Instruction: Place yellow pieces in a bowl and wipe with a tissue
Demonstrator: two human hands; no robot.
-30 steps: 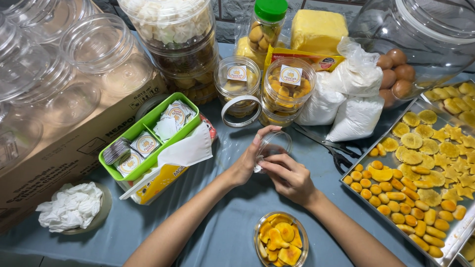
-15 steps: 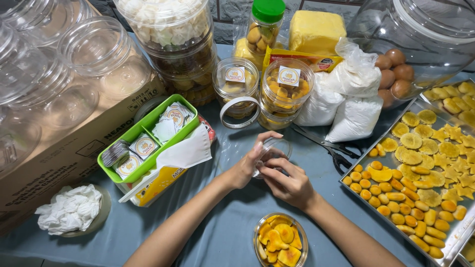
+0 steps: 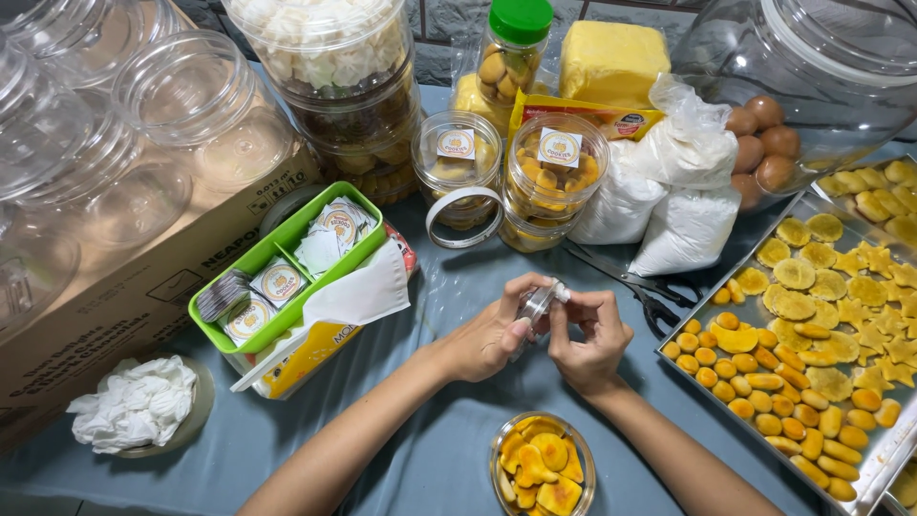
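Observation:
My left hand and my right hand meet over the blue tablecloth, both holding a small clear plastic lid tilted on edge between the fingertips. My right thumb and forefinger press at its upper rim. Just below my hands stands an open clear jar filled with yellow cookies. To the right lies a metal tray covered with several rows of golden cookies.
A green basket of round stickers sits left on a packet. Black scissors, white bags, labelled cookie jars, a roll of tape, a box with empty jars and a dish of crumpled tissue surround the hands.
The lid has turned from flat-on to tilted on edge between my fingers, and my hands have closed in a little around it.

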